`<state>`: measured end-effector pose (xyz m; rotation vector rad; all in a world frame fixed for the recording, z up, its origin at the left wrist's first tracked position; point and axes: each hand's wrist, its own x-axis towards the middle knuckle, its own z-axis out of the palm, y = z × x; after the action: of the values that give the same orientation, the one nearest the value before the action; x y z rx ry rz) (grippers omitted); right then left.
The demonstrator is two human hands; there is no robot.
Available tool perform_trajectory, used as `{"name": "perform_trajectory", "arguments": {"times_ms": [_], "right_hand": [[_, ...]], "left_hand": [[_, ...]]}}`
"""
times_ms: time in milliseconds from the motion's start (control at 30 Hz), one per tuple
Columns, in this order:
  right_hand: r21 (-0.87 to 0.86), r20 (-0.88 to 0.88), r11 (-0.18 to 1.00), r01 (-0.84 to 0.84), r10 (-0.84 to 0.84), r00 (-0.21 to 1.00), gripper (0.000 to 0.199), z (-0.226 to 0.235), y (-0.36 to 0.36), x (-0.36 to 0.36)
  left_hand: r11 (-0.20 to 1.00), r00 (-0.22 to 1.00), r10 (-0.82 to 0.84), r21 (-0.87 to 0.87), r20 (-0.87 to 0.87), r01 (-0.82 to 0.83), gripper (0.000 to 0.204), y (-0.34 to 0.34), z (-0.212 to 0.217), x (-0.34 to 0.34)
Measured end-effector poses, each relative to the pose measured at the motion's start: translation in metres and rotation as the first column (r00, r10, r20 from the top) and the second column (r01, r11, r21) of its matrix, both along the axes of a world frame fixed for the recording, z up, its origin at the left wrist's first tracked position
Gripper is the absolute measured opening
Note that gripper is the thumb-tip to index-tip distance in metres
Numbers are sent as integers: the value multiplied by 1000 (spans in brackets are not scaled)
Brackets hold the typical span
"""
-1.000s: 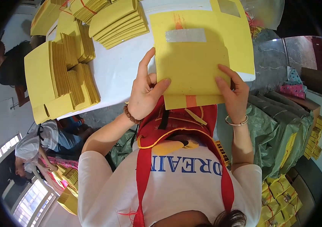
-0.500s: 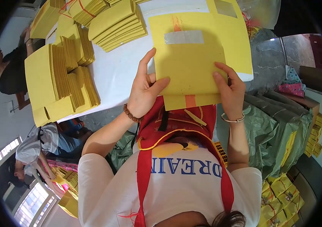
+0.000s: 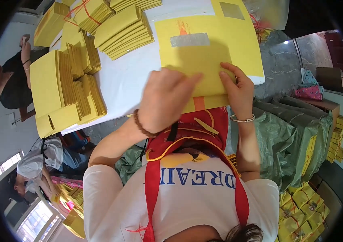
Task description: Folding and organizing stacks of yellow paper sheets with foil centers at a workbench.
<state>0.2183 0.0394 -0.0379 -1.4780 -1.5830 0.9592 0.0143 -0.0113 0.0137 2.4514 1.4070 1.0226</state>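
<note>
A yellow paper piece [image 3: 214,86] lies at the near edge of the table, over a yellow sheet [image 3: 244,48]; an orange patch [image 3: 199,103] marks its near edge. My right hand [image 3: 241,89] grips its right side between thumb and fingers. Over its left part is my left hand [image 3: 165,99], smeared by motion, with a finger or thumb pointing right; whether it touches the paper I cannot tell. Beyond both hands, a silvery strip of tape [image 3: 190,40] lies across the yellow, below an orange smear [image 3: 183,27].
Stacks of folded yellow paper [image 3: 125,32] stand on the white tabletop [image 3: 117,74], with more at the far left [image 3: 44,80]. A green-wrapped pile [image 3: 280,141] and yellow bundles [image 3: 300,209] are to my right. Two other people are at the left, one in dark clothing [image 3: 16,88].
My left hand has let go of the paper's left edge and swung inward over it. The paper has lowered toward the table, with my right hand still at its right side.
</note>
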Motion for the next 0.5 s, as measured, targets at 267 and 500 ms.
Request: {"name": "perform_trajectory", "arguments": {"times_ms": [267, 500], "right_hand": [[-31, 14, 1000, -3, 3, 1000, 26, 3, 0, -1], [70, 50, 996, -48, 44, 998, 27, 3, -2, -1]], "left_hand": [[999, 986, -34, -18, -162, 32, 44, 12, -29, 25], [997, 979, -32, -79, -202, 17, 42, 10, -40, 25]]}}
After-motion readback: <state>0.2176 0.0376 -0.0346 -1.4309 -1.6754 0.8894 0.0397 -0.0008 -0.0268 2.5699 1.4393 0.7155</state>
